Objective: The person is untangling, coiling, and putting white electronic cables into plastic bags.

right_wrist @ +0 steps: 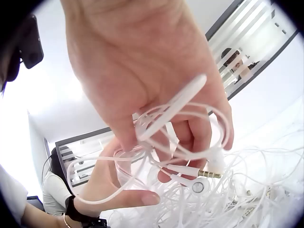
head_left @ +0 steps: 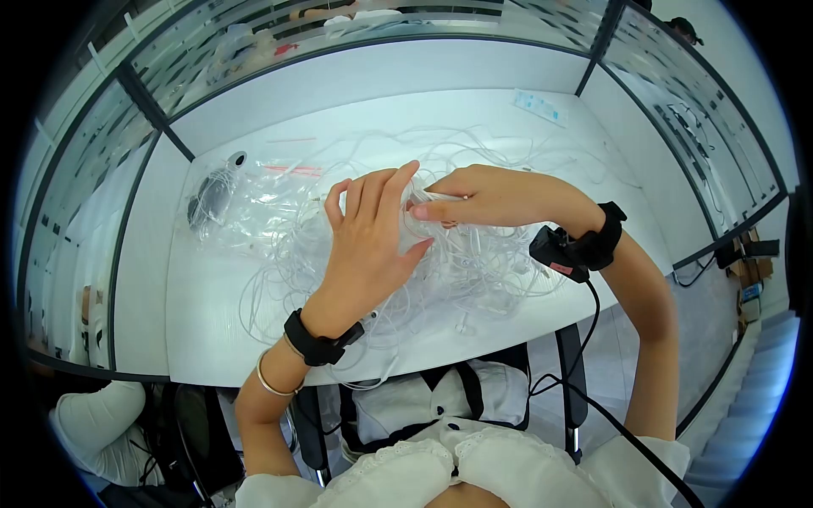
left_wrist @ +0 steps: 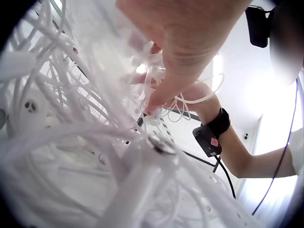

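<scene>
My right hand pinches a looped bundle of white wired earphones above the middle of the table. In the right wrist view, a gold-banded jack plug and a round earbud hang below the loops. Close by on the left is my left hand, its fingers spread and fairly straight and its thumb apart, reaching toward the same bundle. Beneath both hands spreads a tangled pile of white earphone cables. Cables and an earphone part fill the foreground of the left wrist view.
A clear plastic bag lies left of the pile, beside a dark round object. Toward the back right lies a blue-and-white packet. White partitions enclose the table. A black camera cable trails from my right wrist.
</scene>
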The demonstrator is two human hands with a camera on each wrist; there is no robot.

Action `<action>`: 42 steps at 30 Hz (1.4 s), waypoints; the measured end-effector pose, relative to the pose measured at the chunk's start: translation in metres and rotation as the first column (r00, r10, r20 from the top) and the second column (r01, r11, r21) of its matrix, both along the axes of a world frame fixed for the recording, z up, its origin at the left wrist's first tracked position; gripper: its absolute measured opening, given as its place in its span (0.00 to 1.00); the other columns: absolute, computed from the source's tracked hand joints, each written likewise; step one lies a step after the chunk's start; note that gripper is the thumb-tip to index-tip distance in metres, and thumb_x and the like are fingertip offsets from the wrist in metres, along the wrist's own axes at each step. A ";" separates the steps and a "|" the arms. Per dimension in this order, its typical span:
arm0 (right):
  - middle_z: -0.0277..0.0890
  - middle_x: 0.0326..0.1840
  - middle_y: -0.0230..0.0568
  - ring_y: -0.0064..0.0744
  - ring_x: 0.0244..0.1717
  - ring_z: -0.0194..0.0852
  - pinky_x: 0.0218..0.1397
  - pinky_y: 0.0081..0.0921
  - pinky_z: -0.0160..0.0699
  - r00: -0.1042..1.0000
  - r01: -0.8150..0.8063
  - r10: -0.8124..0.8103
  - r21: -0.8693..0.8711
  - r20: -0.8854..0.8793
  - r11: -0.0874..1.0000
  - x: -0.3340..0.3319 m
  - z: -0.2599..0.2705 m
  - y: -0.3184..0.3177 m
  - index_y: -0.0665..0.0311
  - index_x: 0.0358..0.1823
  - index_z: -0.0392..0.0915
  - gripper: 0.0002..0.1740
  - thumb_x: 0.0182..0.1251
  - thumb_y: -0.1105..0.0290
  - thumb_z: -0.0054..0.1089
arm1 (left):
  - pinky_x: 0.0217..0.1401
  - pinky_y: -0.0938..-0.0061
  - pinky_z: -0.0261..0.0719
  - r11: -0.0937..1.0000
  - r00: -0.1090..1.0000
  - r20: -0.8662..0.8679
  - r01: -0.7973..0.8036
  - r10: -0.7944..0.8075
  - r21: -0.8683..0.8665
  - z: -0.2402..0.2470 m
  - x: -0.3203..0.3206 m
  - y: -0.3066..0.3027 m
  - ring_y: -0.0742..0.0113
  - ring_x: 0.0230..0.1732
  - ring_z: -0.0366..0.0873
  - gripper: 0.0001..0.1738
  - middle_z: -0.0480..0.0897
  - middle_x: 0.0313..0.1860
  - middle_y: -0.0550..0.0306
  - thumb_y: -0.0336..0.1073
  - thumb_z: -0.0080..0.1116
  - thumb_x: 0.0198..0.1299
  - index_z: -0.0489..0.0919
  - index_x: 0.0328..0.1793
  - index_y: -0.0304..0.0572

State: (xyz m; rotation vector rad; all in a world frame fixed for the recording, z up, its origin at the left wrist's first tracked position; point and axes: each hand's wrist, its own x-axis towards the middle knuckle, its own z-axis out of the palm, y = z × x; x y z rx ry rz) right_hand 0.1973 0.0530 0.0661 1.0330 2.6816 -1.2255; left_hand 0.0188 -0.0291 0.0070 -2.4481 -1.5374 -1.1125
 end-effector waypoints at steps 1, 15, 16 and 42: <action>0.77 0.29 0.40 0.31 0.32 0.73 0.37 0.29 0.71 1.000 0.012 -0.012 0.021 -0.020 1.000 0.000 -0.003 0.001 0.67 0.33 0.78 0.33 0.67 0.39 0.46 | 0.68 0.52 0.47 1.000 1.000 0.008 0.004 -0.004 0.002 -0.001 0.000 0.000 0.58 0.63 0.64 0.49 0.70 0.58 0.54 0.32 0.74 0.38 0.62 0.70 0.44; 0.60 0.19 0.26 0.18 0.23 0.63 0.30 0.19 0.66 0.930 -0.008 -0.125 -0.359 -0.347 0.933 0.015 0.011 0.000 0.67 0.51 0.80 0.21 0.66 0.59 0.51 | 0.72 0.54 0.48 0.979 0.948 0.285 0.178 -0.144 -0.096 0.010 -0.011 0.005 0.58 0.68 0.60 0.44 0.68 0.63 0.55 0.39 0.71 0.47 0.62 0.71 0.49; 0.62 0.19 0.27 0.17 0.20 0.59 0.25 0.18 0.64 0.908 0.004 -0.166 -0.389 -0.385 0.921 0.013 0.009 -0.002 0.66 0.32 0.76 0.11 0.60 0.64 0.54 | 0.71 0.55 0.52 0.970 0.915 0.354 0.233 -0.195 -0.070 0.015 -0.015 0.007 0.58 0.68 0.62 0.41 0.68 0.63 0.55 0.39 0.70 0.48 0.65 0.70 0.49; 0.76 0.27 0.33 0.20 0.26 0.74 0.36 0.18 0.72 0.834 0.014 -0.129 -0.214 -0.537 0.977 0.013 0.006 -0.012 0.63 0.62 0.67 0.24 0.67 0.64 0.59 | 0.39 0.80 0.76 0.904 0.539 0.838 0.395 -0.084 -0.163 0.035 -0.011 0.006 0.72 0.36 0.80 0.10 0.82 0.32 0.56 0.35 0.60 0.63 0.75 0.35 0.36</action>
